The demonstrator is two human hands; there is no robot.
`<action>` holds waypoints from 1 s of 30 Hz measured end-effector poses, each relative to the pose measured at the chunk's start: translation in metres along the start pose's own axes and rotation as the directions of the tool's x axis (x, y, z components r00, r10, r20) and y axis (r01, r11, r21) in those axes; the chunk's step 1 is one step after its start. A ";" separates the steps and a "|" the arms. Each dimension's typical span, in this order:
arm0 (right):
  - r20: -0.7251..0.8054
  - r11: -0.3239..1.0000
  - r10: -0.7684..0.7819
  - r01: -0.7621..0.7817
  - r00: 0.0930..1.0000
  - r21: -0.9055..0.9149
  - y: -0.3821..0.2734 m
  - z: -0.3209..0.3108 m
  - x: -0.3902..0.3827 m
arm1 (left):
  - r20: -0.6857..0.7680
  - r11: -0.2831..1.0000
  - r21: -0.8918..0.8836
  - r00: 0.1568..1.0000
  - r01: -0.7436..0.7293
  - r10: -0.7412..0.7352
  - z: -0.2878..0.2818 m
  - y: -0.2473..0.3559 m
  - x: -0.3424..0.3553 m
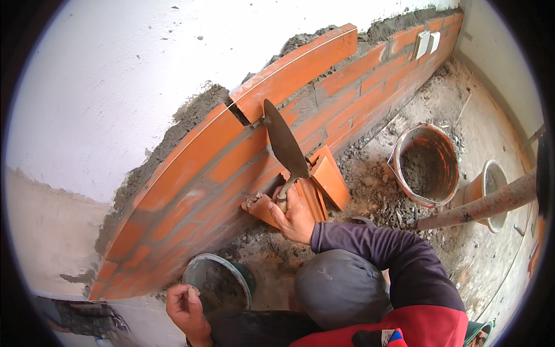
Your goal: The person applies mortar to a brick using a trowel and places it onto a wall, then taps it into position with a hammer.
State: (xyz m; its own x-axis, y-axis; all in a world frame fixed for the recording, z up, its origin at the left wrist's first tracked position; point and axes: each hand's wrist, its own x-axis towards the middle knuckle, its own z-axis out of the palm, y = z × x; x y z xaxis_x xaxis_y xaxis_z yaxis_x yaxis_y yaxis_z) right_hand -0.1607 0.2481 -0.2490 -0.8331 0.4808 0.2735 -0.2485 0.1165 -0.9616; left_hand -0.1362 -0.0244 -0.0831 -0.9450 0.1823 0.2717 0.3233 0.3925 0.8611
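My right hand point(296, 218) is wrapped round the handle of a pointed trowel point(284, 143). The blade points up and away, its tip against or just in front of an orange brick point(300, 72) on the wall's top course; I cannot tell if they touch. An open joint separates this brick from the top brick on its left point(185, 156). My left hand point(186, 312) is closed, thumb against fingers, beside a dark bucket of mortar point(247, 277). Something small and pale shows at its fingertips, too unclear to name. A thin white string runs along the top bricks.
Loose orange bricks point(330, 180) lie at the wall's foot by my right hand. On the rubble-strewn floor at right stand a mortar-crusted bucket point(399, 165) and a smaller pail point(475, 191), with a stained pipe point(480, 202) slanting across. White boxes point(422, 45) sit on the wall.
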 end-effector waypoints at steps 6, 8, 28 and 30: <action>0.249 0.961 0.037 -0.103 0.968 0.258 -0.022 -0.002 -0.008 | 0.049 1.000 -0.022 0.999 -0.010 0.011 -0.007 -0.008 -0.003; 0.399 0.939 0.049 -0.178 0.916 0.294 -0.020 -0.009 -0.011 | 0.062 0.999 -0.010 0.997 -0.039 0.040 -0.008 -0.010 -0.002; 0.109 0.341 -0.466 0.292 0.878 -0.894 -0.199 -0.173 0.077 | 0.365 0.966 -0.085 0.895 -0.243 0.257 0.023 0.022 0.027; 0.057 0.362 -0.354 0.193 0.934 -0.912 -0.212 -0.171 0.079 | 0.407 0.960 -0.097 0.870 -0.264 0.280 0.024 0.021 0.029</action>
State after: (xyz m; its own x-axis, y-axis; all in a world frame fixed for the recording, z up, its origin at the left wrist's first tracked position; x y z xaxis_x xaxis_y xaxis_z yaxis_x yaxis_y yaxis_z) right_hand -0.0889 0.4100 -0.0274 -0.7179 0.3584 0.5968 0.2003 0.9274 -0.3159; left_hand -0.1553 0.0104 -0.0676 -0.7107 0.6351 0.3026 0.5548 0.2414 0.7962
